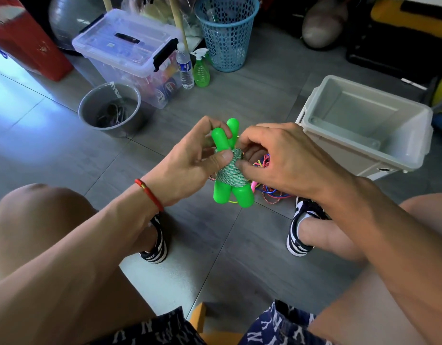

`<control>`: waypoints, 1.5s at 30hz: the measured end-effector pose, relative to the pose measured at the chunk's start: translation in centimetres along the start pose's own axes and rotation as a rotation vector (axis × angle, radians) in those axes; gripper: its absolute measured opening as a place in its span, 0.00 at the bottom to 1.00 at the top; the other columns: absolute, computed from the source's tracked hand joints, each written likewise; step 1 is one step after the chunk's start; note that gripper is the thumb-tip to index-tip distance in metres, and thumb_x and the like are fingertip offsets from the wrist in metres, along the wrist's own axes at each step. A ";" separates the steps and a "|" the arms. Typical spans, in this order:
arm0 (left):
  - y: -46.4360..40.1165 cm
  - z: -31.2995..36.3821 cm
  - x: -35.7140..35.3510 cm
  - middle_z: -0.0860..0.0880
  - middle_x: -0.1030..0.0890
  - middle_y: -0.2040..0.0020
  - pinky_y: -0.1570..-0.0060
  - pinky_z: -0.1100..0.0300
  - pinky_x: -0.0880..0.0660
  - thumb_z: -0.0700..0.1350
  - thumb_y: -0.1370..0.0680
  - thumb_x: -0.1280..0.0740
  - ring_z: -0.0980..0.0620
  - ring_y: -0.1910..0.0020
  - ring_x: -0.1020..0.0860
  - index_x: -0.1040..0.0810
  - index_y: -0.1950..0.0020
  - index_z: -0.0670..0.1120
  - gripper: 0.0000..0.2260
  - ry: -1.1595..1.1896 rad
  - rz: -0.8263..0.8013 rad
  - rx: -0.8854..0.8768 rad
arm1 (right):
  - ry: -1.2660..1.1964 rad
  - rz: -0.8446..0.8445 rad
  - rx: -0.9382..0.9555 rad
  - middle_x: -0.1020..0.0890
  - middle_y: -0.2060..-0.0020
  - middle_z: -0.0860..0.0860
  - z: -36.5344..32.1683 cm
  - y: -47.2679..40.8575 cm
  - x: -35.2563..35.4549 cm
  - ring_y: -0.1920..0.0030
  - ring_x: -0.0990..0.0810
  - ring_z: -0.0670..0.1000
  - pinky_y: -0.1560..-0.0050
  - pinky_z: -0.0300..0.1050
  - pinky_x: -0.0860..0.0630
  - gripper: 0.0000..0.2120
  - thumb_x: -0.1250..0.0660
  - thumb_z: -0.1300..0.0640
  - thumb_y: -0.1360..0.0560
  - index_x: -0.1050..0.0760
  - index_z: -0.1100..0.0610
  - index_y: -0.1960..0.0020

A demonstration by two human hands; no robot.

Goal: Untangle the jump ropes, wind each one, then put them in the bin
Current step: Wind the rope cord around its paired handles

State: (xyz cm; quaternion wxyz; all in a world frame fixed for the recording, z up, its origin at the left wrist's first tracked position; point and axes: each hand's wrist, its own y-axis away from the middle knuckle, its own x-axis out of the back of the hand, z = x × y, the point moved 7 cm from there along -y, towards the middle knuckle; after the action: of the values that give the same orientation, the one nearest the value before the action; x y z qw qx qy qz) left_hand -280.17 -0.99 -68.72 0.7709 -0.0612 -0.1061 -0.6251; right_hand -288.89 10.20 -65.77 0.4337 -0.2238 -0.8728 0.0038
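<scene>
Both hands (190, 165) raised, seemingly pinching — green rope (231, 170)

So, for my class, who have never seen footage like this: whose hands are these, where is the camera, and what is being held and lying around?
There is no machine: the one picture comes from a camera worn on a seated person's head, looking down. The left hand and right hand together hold a green-handled jump rope, its cord wound around the two handles. Below, on the grey floor, lie more tangled coloured ropes. On the right stands an empty white bin. Further back are a grey bucket, a clear lidded box and a blue basket.
</scene>
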 end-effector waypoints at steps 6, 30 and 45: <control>-0.1 1.2 0.3 0.35 0.24 0.49 0.53 0.36 0.23 0.40 0.20 0.34 0.34 0.52 0.23 0.33 0.37 0.38 0.14 -0.114 -0.039 -0.087 | -0.062 0.058 0.022 0.19 0.60 0.49 -0.1 -0.1 0.7 0.61 0.18 0.46 0.57 0.44 0.21 0.09 0.23 0.57 0.29 0.21 0.58 0.55; -0.2 0.3 0.5 0.36 0.20 0.44 0.48 0.30 0.26 0.42 0.19 0.37 0.29 0.50 0.22 0.36 0.32 0.37 0.17 -0.024 -0.069 -0.008 | 0.024 0.275 0.056 0.18 0.59 0.53 0.0 1.2 -1.2 0.58 0.21 0.52 0.54 0.41 0.28 0.07 0.30 0.60 0.23 0.18 0.61 0.47; -0.4 -0.3 0.6 0.34 0.22 0.41 0.40 0.41 0.25 0.35 0.20 0.34 0.44 0.44 0.22 0.31 0.28 0.41 0.20 0.103 0.070 0.061 | -0.022 0.244 -0.059 0.19 0.58 0.50 -0.3 0.4 -1.5 0.59 0.22 0.48 0.53 0.51 0.23 0.06 0.27 0.56 0.25 0.20 0.57 0.51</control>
State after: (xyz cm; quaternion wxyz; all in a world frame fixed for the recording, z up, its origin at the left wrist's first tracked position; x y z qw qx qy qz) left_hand -280.41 -1.69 -68.91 0.7983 -0.0092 -0.0830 -0.5964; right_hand -287.74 9.92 -66.80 0.4135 -0.3408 -0.8436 0.0332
